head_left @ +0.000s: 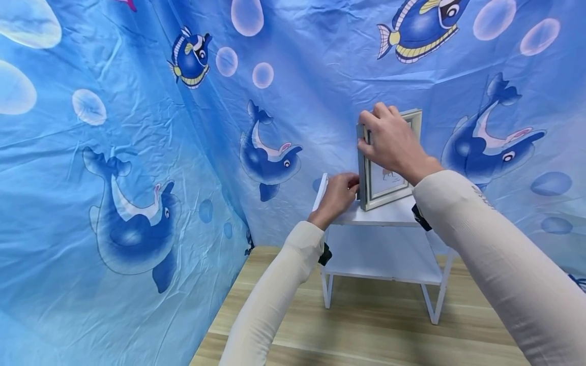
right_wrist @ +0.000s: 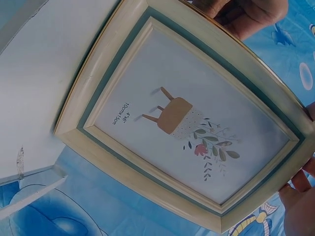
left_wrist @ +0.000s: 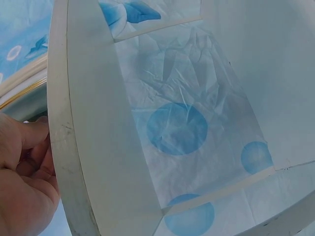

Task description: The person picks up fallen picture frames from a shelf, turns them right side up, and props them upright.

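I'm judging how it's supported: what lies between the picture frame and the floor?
The white stand's top board and lower shelf, below the picture frame; the head view shows both.

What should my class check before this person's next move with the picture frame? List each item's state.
1. Right hand grips the upper part of the picture frame: ok.
2. Picture sits inside the picture frame: ok.
3. Left hand, beside the picture frame's lower part, has a firm hold: cannot tell.
4. Picture frame's whole bottom edge rests on the table: cannot tell.
5. Table stands on the floor: ok.
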A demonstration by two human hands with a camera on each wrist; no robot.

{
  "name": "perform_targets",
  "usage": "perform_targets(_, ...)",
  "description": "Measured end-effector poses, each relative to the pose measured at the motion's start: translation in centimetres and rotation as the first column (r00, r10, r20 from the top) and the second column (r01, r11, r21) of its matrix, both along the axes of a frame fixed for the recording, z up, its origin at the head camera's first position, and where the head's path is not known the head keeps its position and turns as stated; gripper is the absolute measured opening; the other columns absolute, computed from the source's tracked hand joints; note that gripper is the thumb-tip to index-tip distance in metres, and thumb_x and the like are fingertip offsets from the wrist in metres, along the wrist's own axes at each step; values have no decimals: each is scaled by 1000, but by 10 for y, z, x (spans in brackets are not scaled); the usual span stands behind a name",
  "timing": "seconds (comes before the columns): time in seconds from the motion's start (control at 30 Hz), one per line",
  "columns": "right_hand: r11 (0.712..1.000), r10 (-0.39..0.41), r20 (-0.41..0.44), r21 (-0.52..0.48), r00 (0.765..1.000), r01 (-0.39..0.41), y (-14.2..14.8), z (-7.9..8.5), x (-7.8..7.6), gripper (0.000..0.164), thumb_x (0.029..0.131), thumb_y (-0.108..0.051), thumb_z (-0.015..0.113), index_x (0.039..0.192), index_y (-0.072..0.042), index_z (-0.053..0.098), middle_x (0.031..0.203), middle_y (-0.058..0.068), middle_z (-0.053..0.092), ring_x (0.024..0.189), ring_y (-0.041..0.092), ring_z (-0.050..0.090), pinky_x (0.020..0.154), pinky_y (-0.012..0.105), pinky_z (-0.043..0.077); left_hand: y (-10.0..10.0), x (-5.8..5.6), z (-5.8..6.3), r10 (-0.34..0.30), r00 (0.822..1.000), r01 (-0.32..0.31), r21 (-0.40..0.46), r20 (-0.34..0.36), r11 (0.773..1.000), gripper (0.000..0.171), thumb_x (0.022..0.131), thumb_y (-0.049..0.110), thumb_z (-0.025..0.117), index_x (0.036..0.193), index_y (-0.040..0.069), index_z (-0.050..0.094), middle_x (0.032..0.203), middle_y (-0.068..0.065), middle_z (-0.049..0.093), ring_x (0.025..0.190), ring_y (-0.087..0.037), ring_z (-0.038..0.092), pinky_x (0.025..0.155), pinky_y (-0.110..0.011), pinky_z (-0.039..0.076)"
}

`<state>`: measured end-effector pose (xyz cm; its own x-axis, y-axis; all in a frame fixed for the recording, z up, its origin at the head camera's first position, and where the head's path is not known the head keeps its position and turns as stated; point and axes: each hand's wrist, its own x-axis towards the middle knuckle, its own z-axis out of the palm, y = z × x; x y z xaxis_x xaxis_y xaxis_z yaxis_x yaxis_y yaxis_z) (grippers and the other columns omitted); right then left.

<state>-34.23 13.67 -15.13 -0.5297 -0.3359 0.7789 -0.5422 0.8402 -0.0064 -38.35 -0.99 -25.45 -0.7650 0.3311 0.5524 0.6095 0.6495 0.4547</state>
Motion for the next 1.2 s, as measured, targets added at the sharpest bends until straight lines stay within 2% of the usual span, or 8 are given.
perform_targets(0.23,1000,3,17,-6,1000,-3,3,0,2,25,91,-14,64,113,-4,59,101,16,48,93,35,43,77,46,39,1,1,0,1,1000,-1,0,16,1000,21,98,7,61,116,6,72,104,-6,74,86,-10,67,73,-17,52)
perform_targets(0.5,1000,16,38,-2,999,-16,5,2,2,25,92,-14,63,115,-4,59,102,16,48,92,34,42,75,44,37,2,1,0,9,1000,-9,-28,-3,1000,20,97,7,62,114,7,73,103,-5,74,84,-9,66,73,-16,53)
perform_targets(0.87,999,47,71,-8,996,-46,7,2,3,25,92,-12,63,116,-3,60,105,17,50,99,37,44,79,48,40,1,4,-1,-7,1000,7,-6,8,1000,21,97,7,63,115,7,73,105,-5,74,85,-10,67,76,-17,54)
perform_targets(1.2,997,71,68,-8,995,-71,9,3,4,26,91,-10,64,116,-3,61,107,18,51,97,36,44,77,46,40,0,3,-1,2,1000,-2,-16,-5,1000,20,97,7,62,114,8,73,104,-5,74,88,-10,68,76,-18,54)
